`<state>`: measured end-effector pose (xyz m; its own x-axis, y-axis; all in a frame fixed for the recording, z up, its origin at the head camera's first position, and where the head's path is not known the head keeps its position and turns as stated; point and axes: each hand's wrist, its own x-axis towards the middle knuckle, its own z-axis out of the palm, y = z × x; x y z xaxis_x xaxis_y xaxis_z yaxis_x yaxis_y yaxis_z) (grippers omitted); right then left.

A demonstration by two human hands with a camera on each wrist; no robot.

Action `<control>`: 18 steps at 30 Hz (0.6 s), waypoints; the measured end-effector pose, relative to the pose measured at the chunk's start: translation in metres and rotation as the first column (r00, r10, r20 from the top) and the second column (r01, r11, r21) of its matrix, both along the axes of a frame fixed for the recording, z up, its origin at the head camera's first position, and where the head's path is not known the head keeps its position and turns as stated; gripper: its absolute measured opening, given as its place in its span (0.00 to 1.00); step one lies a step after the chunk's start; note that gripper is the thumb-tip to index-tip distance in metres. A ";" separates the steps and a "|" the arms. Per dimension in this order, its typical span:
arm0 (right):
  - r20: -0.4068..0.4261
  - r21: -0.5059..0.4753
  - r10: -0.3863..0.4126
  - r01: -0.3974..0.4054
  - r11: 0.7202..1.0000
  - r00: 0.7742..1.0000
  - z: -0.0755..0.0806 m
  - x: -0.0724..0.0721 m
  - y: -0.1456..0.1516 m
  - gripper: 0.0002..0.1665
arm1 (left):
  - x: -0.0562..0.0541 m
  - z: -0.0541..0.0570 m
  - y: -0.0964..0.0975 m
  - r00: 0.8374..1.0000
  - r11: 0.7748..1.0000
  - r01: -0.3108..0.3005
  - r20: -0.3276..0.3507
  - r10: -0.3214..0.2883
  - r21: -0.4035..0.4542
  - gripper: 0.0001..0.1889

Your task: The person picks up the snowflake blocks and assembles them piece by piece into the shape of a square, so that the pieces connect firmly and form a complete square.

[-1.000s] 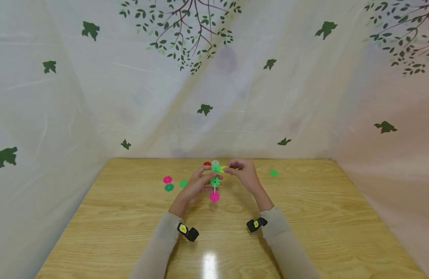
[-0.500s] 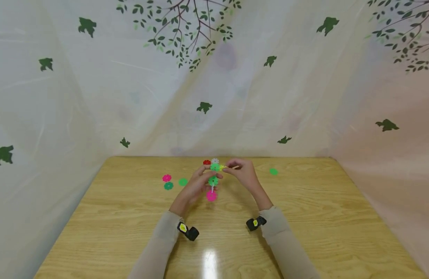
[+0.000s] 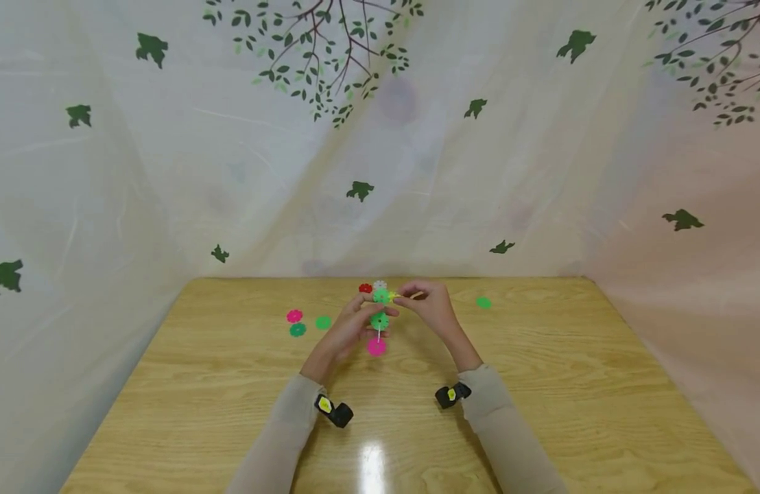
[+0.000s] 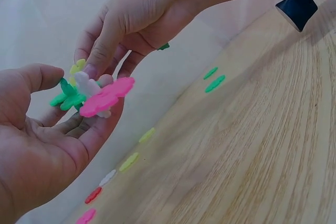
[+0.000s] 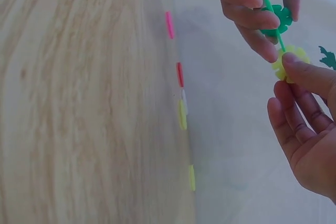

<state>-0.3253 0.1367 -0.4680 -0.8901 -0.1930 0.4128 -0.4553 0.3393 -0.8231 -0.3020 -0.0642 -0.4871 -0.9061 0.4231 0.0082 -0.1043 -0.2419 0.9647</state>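
My left hand [image 3: 349,328] holds a joined cluster of flower-shaped plastic discs with slotted rims. In the left wrist view a pink disc [image 4: 107,97], a white disc [image 4: 84,83] and a green disc [image 4: 68,98] of that cluster show among the fingers. My right hand [image 3: 434,307] pinches a yellow disc [image 5: 301,55] between thumb and fingers. In the right wrist view, a light green disc [image 5: 272,18], seen edge-on, runs from the cluster to the yellow disc's rim. Both hands are raised above the far part of the table, and the left fingers partly hide the cluster.
On the wooden table [image 3: 232,384] lie loose discs: pink [image 3: 295,315], dark green [image 3: 298,330] and light green [image 3: 323,322] at left, red [image 3: 365,288] at the back, another light green disc [image 3: 483,302] at right. Two yellow discs [image 4: 128,161] lie near the far edge. A printed curtain [image 3: 281,171] hangs behind.
The yellow disc has moved slightly left against the upper light green disc, together with my right hand. The cluster's pink end swung a little left, then partly back. Both hands keep their hold.
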 end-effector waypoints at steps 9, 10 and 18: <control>0.001 -0.021 0.013 -0.013 1.000 1.000 -0.002 0.002 0.000 0.06 | 0.000 -0.003 0.000 1.000 1.000 -0.013 0.011 0.013 -0.003 0.08; 0.006 -0.021 0.017 -0.017 1.000 1.000 -0.002 0.003 -0.001 0.05 | 0.000 -0.003 0.001 0.999 1.000 -0.026 0.020 0.026 -0.007 0.09; 0.018 -0.029 0.072 -0.072 0.997 0.997 0.002 0.004 -0.002 0.03 | 0.000 -0.001 0.001 0.995 0.995 -0.094 0.034 0.094 -0.017 0.09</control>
